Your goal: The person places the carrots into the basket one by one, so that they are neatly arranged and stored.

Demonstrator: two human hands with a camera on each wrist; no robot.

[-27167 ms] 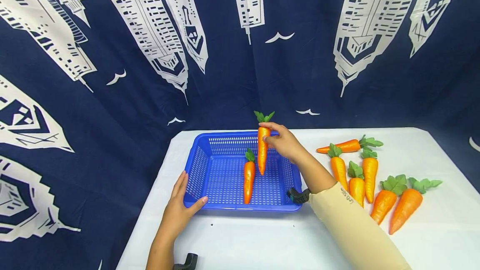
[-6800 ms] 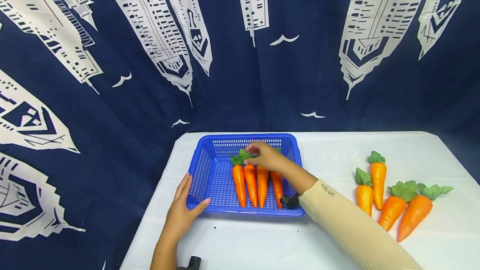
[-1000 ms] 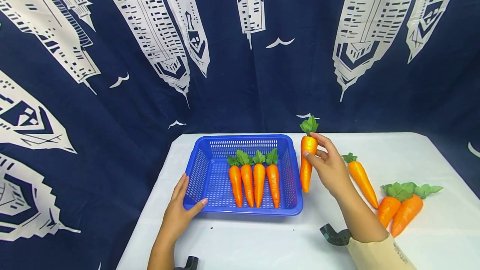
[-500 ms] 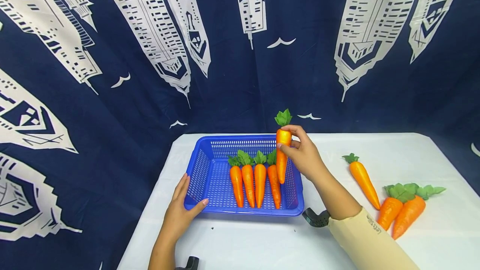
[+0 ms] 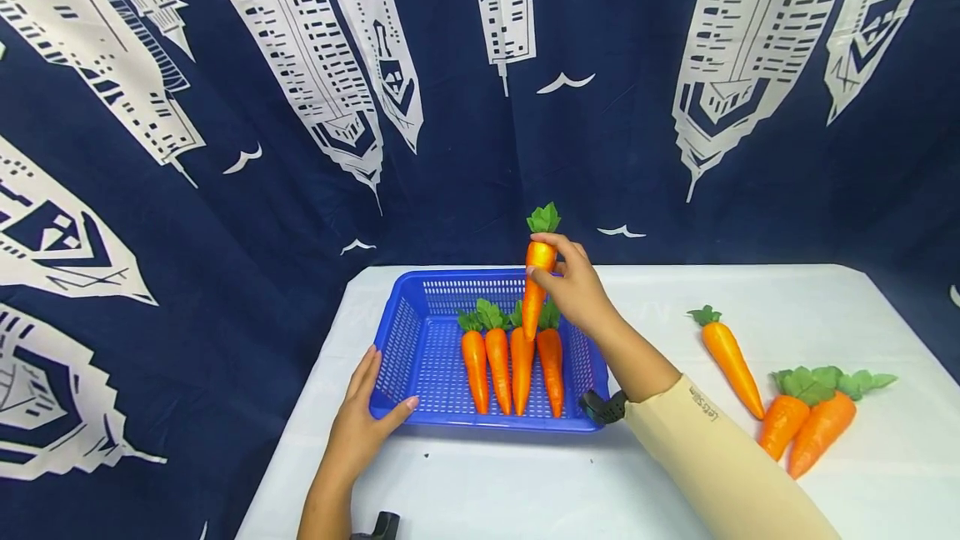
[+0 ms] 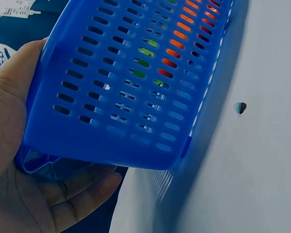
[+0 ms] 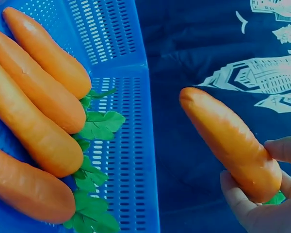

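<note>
My right hand (image 5: 577, 286) pinches an orange toy-like carrot (image 5: 538, 277) near its leafy top, thumb on one side and fingers on the other. This carrot hangs upright, tip down, over the blue plastic basket (image 5: 420, 421); its tip overlaps the carrots inside in the head view. Several carrots (image 5: 475, 369) lie side by side in the basket, leaves toward the back wall. The right wrist view shows the held carrot (image 7: 228, 141) beyond the basket rim. My left hand (image 5: 360, 432) rests at the basket's front left corner, fingers extended along the side and thumb over the front rim.
Right of the basket on the white table (image 5: 480, 490), a slim carrot (image 5: 733, 367) lies slanted. Farther right are two thicker carrots (image 5: 821, 432) close together, leaves overlapping. A dark blue curtain (image 5: 465, 182) with white building prints hangs behind the table.
Over the last second my right hand has carried the carrot leftward from beside the basket to above it. Earlier, the basket held fewer carrots and more lay on the table. The left hand stays put.
</note>
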